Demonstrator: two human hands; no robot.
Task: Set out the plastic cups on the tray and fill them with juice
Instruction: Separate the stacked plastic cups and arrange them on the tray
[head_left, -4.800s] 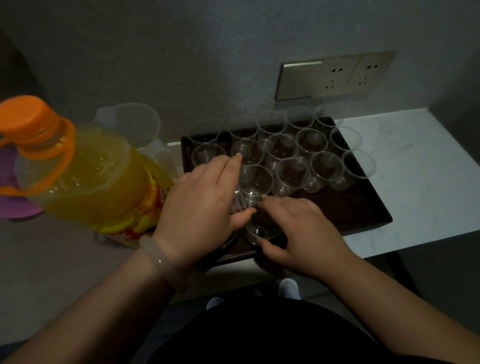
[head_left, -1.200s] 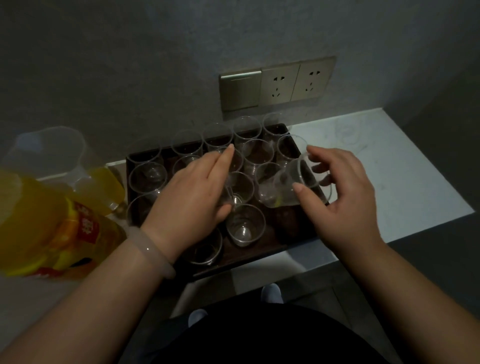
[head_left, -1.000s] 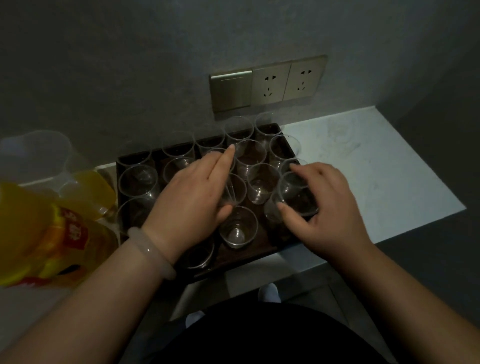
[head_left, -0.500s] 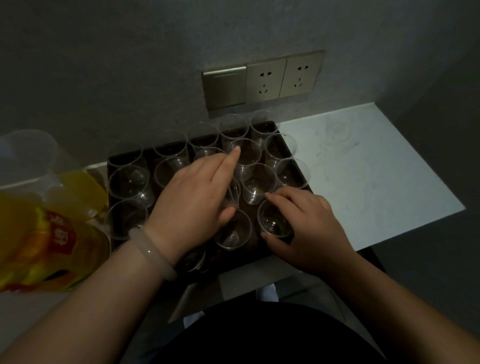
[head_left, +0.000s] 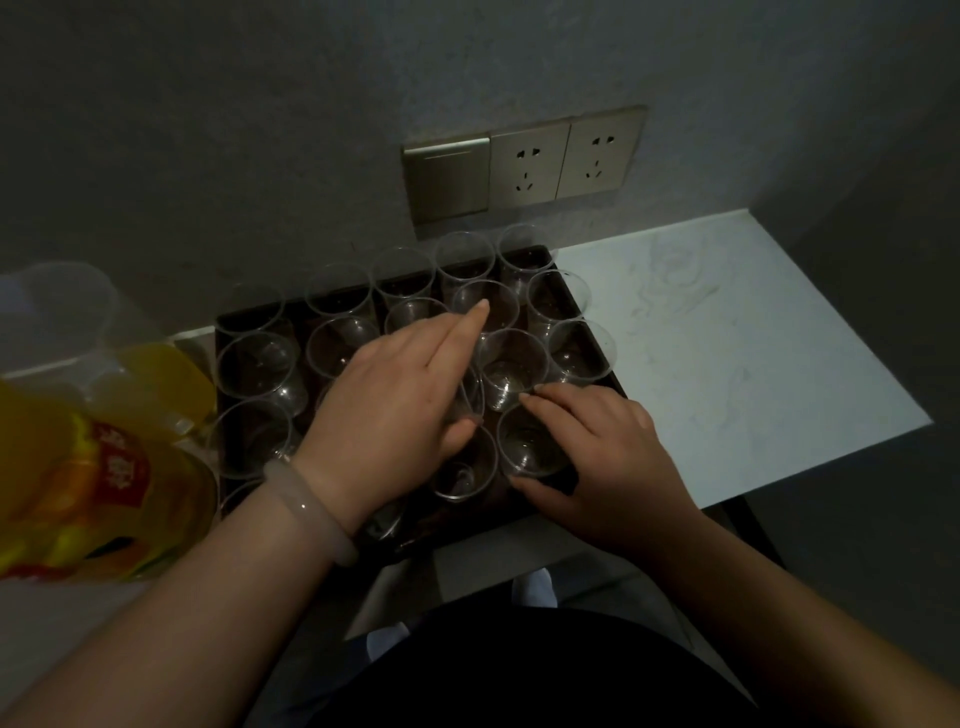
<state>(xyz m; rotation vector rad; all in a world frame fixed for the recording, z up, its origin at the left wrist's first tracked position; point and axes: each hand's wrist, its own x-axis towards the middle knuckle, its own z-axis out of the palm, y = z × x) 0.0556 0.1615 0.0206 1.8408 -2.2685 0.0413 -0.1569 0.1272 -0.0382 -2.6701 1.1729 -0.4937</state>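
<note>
Since half a second ago the right hand has stayed low at the near right corner of the tray, its thumb and fingers curled around the near-right cup, which stands upright on the tray floor. One second ago that hand was farther back, at a cup along the tray's right edge. The left hand lies across the middle of the tray, forefinger stretched toward the back rows, thumb pressed against what looks like a stack of nested cups; in this dim light the grip is hard to make out, but the hand seems closed on it. Clear empty cups fill the tray's back rows and left side. The juice bottle, yellow with a red label, stands just beside the tray's left edge. The wall sockets sit on the wall behind the tray. A pale bangle circles the left wrist.
</note>
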